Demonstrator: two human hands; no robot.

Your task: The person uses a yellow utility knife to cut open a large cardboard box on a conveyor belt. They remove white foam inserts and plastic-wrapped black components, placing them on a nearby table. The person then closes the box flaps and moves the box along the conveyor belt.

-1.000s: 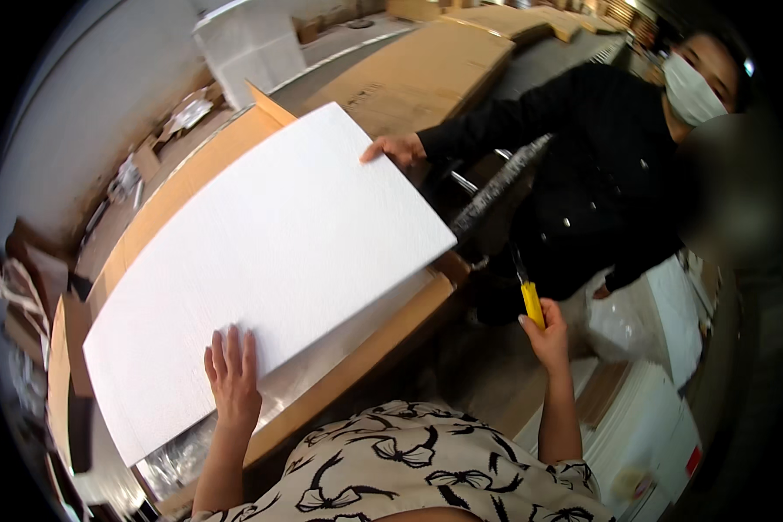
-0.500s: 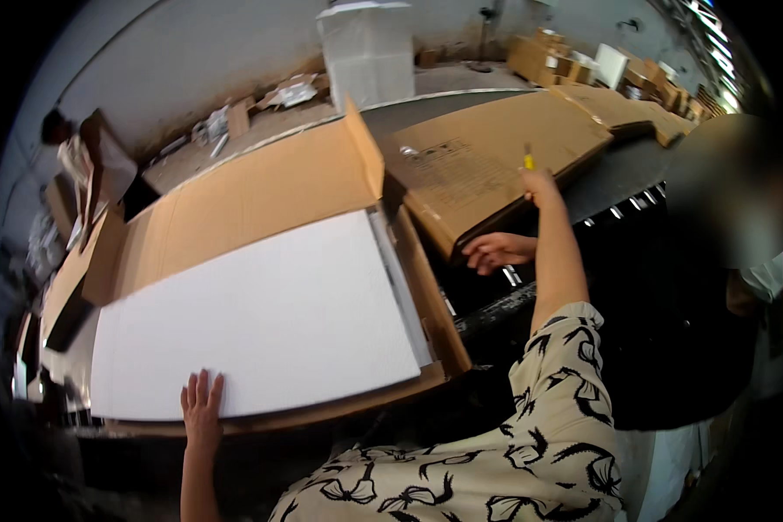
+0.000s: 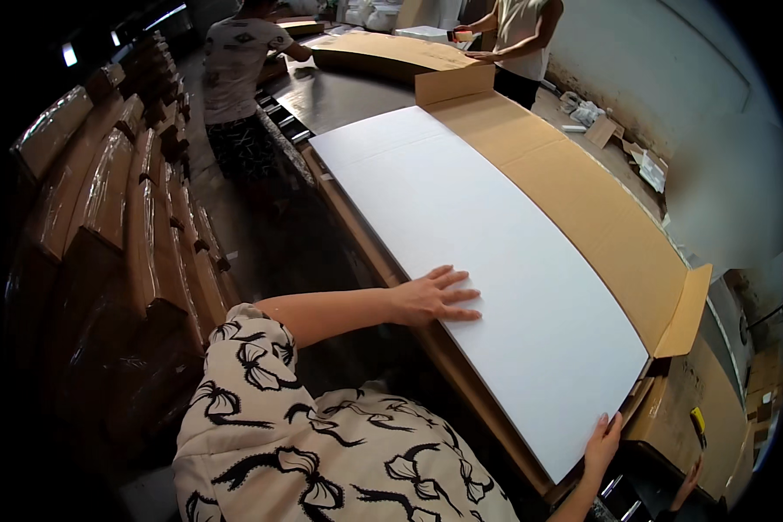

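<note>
A large white foam-like sheet point(image 3: 505, 270) lies along an opened brown cardboard carton point(image 3: 574, 191), whose flap stands out on the far side. My left hand point(image 3: 435, 296) rests flat on the sheet near its left long edge, fingers spread. My right hand point(image 3: 602, 445) is at the sheet's near right end, its visible fingers extended along the edge; the rest of the grip is partly hidden. A yellow cutter point(image 3: 698, 424) shows over another brown carton to the right. Just below it is another person's hand point(image 3: 689, 485); whether it touches the cutter I cannot tell.
Another brown carton point(image 3: 683, 409) sits beyond the sheet's right end. Tall stacks of wrapped cartons point(image 3: 104, 200) line the left. A person point(image 3: 244, 78) and a second person point(image 3: 518, 43) stand around a long carton point(image 3: 391, 48) at the far end of the metal table point(image 3: 357, 96).
The view has swung left along the sheet. My right hand has come away from near the cutter to the sheet's end. My left hand stays flat on the sheet.
</note>
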